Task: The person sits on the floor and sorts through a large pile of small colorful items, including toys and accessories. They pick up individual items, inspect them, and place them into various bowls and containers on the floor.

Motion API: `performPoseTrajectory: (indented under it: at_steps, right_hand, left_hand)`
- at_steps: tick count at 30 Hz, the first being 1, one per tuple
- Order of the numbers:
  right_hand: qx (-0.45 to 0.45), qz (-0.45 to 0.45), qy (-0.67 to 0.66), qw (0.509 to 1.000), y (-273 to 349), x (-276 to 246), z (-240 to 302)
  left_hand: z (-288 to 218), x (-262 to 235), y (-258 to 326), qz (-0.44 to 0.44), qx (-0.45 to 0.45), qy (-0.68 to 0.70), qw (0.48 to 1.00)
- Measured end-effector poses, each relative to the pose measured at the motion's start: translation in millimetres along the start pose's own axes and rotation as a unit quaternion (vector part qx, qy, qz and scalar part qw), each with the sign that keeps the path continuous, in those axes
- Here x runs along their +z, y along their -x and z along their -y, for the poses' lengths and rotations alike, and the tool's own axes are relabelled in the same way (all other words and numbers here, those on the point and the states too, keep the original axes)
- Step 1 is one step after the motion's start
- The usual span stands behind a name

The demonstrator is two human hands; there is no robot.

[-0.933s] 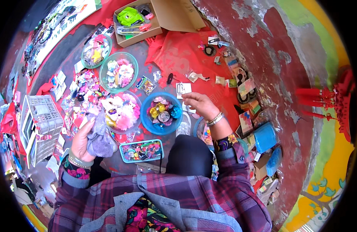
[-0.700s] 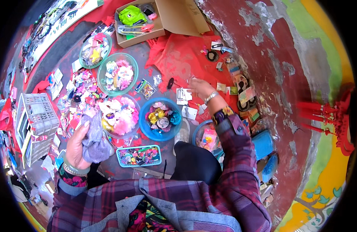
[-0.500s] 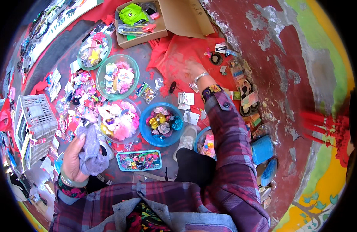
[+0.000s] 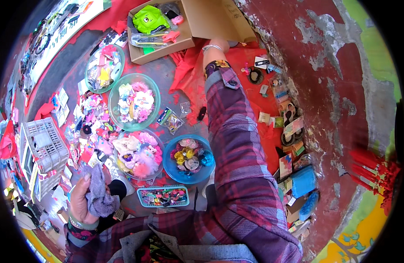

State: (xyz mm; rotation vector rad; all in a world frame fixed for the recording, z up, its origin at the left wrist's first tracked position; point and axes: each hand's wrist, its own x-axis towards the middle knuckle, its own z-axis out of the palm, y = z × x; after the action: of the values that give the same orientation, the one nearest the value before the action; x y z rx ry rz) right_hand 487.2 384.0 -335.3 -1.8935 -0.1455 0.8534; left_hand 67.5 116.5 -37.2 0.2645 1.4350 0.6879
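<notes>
In my left hand [image 4: 83, 199], closed around it, is a bunched greyish-purple cloth [image 4: 101, 193], held low at the left above my knee and shoe. My right arm stretches far forward. My right hand [image 4: 216, 45] is at the lower edge of the open flap of a cardboard box [image 4: 162, 51], over a red cloth [image 4: 184, 72] spread on the floor. The fingers of that hand are mostly hidden, so their grip does not show. Inside the box lie a bright green pouch [image 4: 149, 19] and plastic-wrapped items.
Round tubs of hair ornaments stand before me: a green tub [image 4: 134, 125], a clear tub [image 4: 138, 177] and a blue tub [image 4: 186, 177]. Nearer is a small light-blue basket [image 4: 163, 203]. A grey plastic crate [image 4: 46, 144] stands left. Small goods line the peeling wall [image 4: 320, 101] at right.
My right hand has moved forward from the red cloth to the cardboard box's flap. My left hand still grips the cloth, slightly lower. The view has shifted a little.
</notes>
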Motion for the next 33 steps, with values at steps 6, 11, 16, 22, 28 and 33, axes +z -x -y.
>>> performPoseTrajectory:
  at_steps: [6, 11, 16, 22, 28, 33]
  right_hand:
    - [-0.127, -0.101, 0.030, 0.986, 42.1, 5.8, 31.4]
    - [-0.125, -0.010, 0.076, 0.989, 31.2, -5.6, 53.3]
    - [-0.233, -0.048, 0.158, 0.958, 15.9, -10.6, 37.5]
    - [-0.311, 0.010, 0.717, 0.624, -65.5, -107.7, -75.2]
    - [-0.255, -0.102, 0.567, 0.777, -85.3, -148.9, -115.8]
    - [-0.123, -0.028, 0.528, 0.840, -106.0, -181.3, -61.9]
  left_hand:
    - [1.1, 10.1, -2.9, 0.012, -0.012, -0.008, 1.000]
    - [7.7, 16.2, -7.6, 0.026, -0.014, -0.013, 0.999]
    - [10.2, 20.8, -10.8, 0.036, -0.017, -0.030, 0.999]
    - [10.1, 20.9, -17.4, 0.034, -0.022, -0.033, 0.999]
    - [13.4, 19.9, -25.2, 0.008, -0.012, -0.022, 1.000]
    - [10.7, 18.4, -33.5, -0.004, 0.012, -0.029, 0.999]
